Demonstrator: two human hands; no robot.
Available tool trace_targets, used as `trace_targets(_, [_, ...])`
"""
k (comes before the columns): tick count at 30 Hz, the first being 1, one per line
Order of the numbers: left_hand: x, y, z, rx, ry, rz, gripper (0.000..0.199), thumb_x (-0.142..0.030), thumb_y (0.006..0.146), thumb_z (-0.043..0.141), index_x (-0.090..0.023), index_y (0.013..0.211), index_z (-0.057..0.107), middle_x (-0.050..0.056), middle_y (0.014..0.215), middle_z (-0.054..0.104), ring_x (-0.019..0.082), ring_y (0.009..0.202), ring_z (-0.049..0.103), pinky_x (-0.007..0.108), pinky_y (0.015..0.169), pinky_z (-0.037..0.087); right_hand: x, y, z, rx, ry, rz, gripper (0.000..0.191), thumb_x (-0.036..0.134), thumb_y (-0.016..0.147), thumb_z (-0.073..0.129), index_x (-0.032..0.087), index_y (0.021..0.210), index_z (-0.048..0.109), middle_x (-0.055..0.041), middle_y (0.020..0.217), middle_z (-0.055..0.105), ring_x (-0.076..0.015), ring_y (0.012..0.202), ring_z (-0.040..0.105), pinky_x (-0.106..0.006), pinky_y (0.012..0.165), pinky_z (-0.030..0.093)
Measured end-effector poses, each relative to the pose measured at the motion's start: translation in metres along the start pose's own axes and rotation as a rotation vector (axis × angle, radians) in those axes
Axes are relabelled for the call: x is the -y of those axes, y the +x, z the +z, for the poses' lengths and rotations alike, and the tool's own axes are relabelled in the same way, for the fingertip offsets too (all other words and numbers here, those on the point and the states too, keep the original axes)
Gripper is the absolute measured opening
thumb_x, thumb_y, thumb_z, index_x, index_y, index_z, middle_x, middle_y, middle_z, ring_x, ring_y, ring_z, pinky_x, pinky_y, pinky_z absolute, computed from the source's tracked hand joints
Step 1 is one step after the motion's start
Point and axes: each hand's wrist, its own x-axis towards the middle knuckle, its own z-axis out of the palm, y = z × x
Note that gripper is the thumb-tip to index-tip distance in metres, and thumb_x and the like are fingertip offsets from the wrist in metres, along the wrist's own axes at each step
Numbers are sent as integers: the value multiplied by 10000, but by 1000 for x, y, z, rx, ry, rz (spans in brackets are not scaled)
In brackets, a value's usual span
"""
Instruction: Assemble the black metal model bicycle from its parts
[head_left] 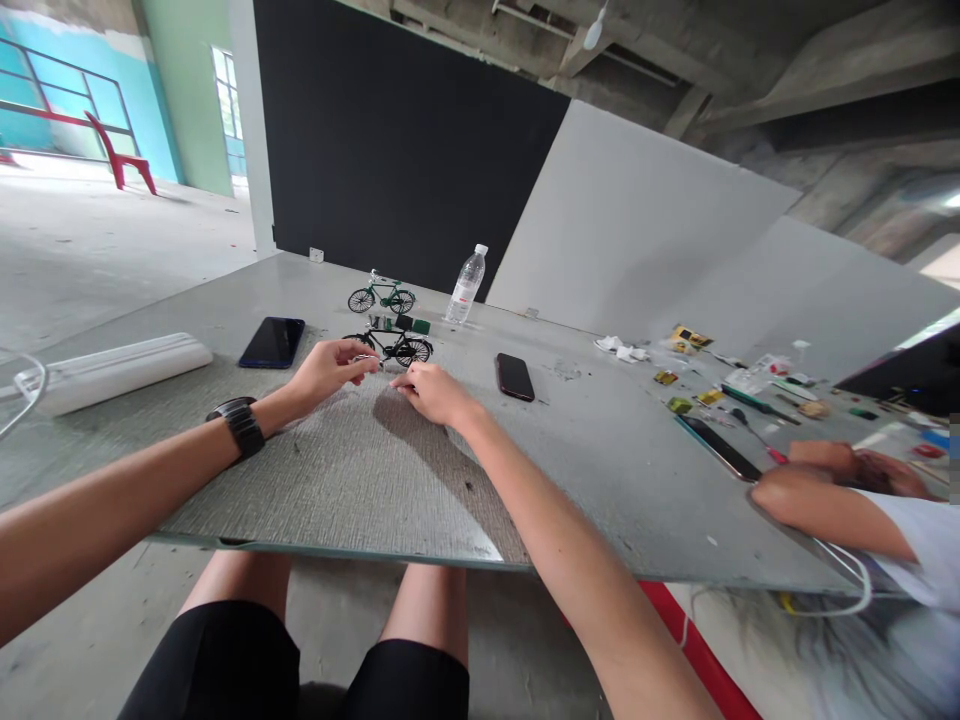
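My left hand [334, 370], with a dark watch [241, 425] on its wrist, is closed in a pinch just in front of a black model bicycle [411, 350]. A tiny pale piece shows at its fingertips, too small to name. Close by on the right, my right hand [433, 392] is pinched near the table surface; whatever it holds is hidden or too small to tell. The black bicycle stands upright with dark green boxes [421, 327] at its rear, and my left fingers partly cover its front wheel. Behind it stands a green model bicycle [388, 295].
Phones lie left [271, 342] and right [515, 377] of the bicycles. A water bottle [466, 287] stands behind, and a white power strip [124, 372] lies far left. On the right are small parts, another phone [718, 448] and a co-worker's arm [825, 510].
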Motion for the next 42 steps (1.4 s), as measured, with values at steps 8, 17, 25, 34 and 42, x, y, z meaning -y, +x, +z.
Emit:
trace_targets(8, [-5, -2, 1, -19, 1, -14, 237, -357, 820, 713, -145, 927, 711, 62, 800, 717, 116, 595, 571, 227, 544, 442, -3, 1, 2, -6, 23, -18, 270, 183, 990, 526, 174, 1148, 745, -101, 1026, 679, -211, 999, 619, -300, 851, 456])
trace_targets(17, [-2, 0, 0, -26, 23, -12, 223, -351, 822, 711, -153, 925, 718, 55, 759, 696, 121, 578, 573, 221, 493, 401, -5, 1, 0, -24, 69, -15, 235, 177, 978, 536, 173, 1085, 745, -101, 1066, 710, -214, 1013, 632, -315, 869, 473])
trace_targets(25, [3, 2, 0, -12, 8, 0, 235, -366, 827, 713, -156, 932, 714, 53, 774, 700, 117, 576, 571, 224, 518, 431, -7, -1, -3, -38, 78, 14, 241, 163, 985, 529, 182, 1087, 746, -101, 1075, 705, -211, 1020, 628, -333, 899, 473])
trace_targets(34, [1, 2, 0, -18, 10, 1, 239, -369, 823, 723, -156, 931, 720, 52, 763, 698, 121, 592, 581, 236, 567, 492, -6, -2, -3, -14, 87, 5, 257, 161, 979, 520, 186, 1102, 744, -105, 1049, 674, -205, 992, 623, -312, 848, 480])
trace_targets(42, [2, 2, 1, -22, 21, -3, 217, -356, 822, 724, -161, 917, 724, 42, 724, 672, 123, 594, 578, 232, 552, 485, -10, -1, 0, -14, 91, -25, 223, 165, 957, 542, 187, 1055, 741, -91, 1029, 683, -200, 980, 619, -309, 845, 474])
